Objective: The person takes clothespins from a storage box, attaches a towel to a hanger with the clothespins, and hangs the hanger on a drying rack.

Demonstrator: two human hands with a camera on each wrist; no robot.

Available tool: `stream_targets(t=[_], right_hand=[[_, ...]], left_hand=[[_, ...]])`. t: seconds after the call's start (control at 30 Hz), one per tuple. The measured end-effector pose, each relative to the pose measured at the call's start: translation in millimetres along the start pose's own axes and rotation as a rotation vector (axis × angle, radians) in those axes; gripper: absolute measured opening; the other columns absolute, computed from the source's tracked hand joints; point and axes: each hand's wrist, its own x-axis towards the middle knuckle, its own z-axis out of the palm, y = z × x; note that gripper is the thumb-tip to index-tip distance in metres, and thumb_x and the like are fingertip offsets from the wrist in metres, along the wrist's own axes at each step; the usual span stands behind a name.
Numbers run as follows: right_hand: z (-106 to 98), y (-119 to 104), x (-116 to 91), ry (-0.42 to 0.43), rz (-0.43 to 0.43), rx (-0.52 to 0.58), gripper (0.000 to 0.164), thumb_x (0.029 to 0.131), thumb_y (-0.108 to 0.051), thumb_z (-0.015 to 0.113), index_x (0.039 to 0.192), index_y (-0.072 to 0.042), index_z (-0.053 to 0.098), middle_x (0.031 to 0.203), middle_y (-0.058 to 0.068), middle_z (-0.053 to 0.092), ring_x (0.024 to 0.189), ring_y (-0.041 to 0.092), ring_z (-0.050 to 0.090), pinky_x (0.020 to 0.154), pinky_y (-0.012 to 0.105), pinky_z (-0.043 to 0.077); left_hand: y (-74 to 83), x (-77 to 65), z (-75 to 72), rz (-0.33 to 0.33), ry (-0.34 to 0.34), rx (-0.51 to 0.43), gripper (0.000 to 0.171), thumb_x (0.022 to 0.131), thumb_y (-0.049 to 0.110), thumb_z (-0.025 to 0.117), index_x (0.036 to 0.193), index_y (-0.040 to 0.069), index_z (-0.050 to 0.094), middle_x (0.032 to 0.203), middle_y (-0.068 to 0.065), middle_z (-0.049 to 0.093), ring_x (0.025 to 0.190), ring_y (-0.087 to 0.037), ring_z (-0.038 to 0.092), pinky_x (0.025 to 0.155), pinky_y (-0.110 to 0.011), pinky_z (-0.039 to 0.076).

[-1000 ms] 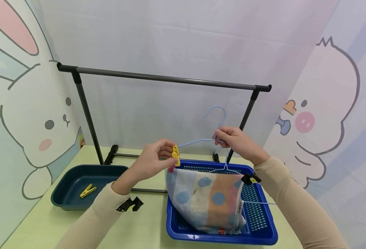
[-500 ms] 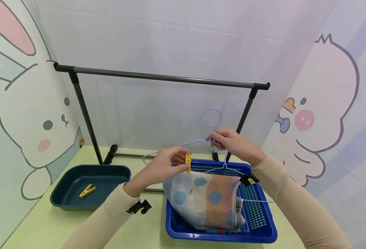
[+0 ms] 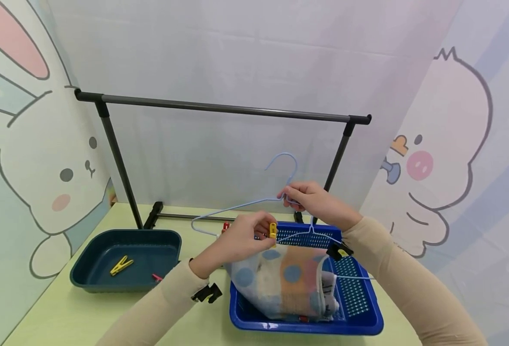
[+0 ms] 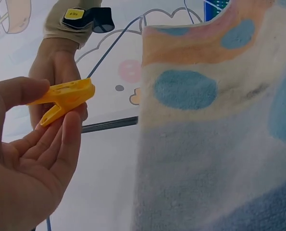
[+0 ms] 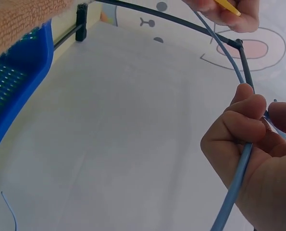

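My right hand [image 3: 315, 204] grips a light blue clothes hanger [image 3: 232, 207] just below its hook. Between thumb and fingers, my left hand [image 3: 245, 236] pinches a yellow clothespin [image 4: 68, 96], close under the hanger's shoulder. A pastel towel with blue dots [image 3: 271, 278] drapes down below both hands, over the blue basket [image 3: 306, 327]. At its upper left corner, where the hanger's lower bar meets it, sits a red clothespin [image 3: 226, 226], partly hidden by my left hand. The right wrist view shows the hanger wire [image 5: 236, 187] passing through my curled fingers.
Behind stands a dark clothes rack [image 3: 224, 108] with a high crossbar. Another blue hanger [image 3: 311, 230] lies in the basket. To the left, a dark green tray [image 3: 81, 281] holds a yellow clothespin [image 3: 121, 265] and a red one [image 3: 157, 278].
My left hand has moved right and down with the yellow clothespin, exposing the hanger's left end. My right hand and the hanger have shifted slightly left and down.
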Motion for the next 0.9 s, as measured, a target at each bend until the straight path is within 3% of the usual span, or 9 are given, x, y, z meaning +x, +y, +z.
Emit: stream_targets(t=[0.2,0.33,0.5,0.9], right_hand=[[1.2,-7.3,1.3,0.025,-0.041,-0.023,0.036,0.093,-0.037,0.039,0.095,-0.010,0.063,0.068,0.019,0.046,0.056,0.025,0.036,0.059,0.033,0.037],[0.0,-12.9,0.6,0.041,-0.042,-0.032,0.036,0.092,-0.038,0.039,0.097,-0.011,0.063,0.071,0.017,0.049,0.060,0.028,0.039,0.061,0.034,0.038],[-3.6,-18.9,-0.1,0.063,-0.038,-0.009,0.038,0.092,-0.039,0.040,0.099,-0.008,0.062,0.075,0.012,0.051,0.062,0.024,0.040,0.062,0.032,0.038],[-10.9,-30.5,-0.3,0.057,-0.042,0.002,0.042,0.092,-0.040,0.039,0.103,-0.005,0.060,0.080,0.018,0.048,0.062,0.021,0.038,0.065,0.032,0.037]], left_hand=[[0.5,2.1,6.7,-0.007,0.011,0.009,0.022,0.079,0.014,0.065,0.099,0.014,0.055,0.084,0.007,0.059,0.076,-0.003,0.057,0.066,-0.020,0.047],[0.5,2.9,8.4,0.000,0.012,-0.011,0.020,0.080,0.016,0.065,0.098,0.015,0.056,0.085,0.007,0.060,0.077,-0.003,0.057,0.066,-0.021,0.047],[3.6,3.8,7.2,0.009,0.022,-0.008,0.019,0.081,0.014,0.064,0.098,0.015,0.058,0.085,0.008,0.060,0.077,-0.003,0.058,0.066,-0.020,0.047],[4.0,7.9,2.2,0.012,0.058,0.017,0.015,0.080,0.015,0.065,0.094,0.017,0.060,0.082,0.009,0.061,0.075,-0.001,0.058,0.062,-0.021,0.047]])
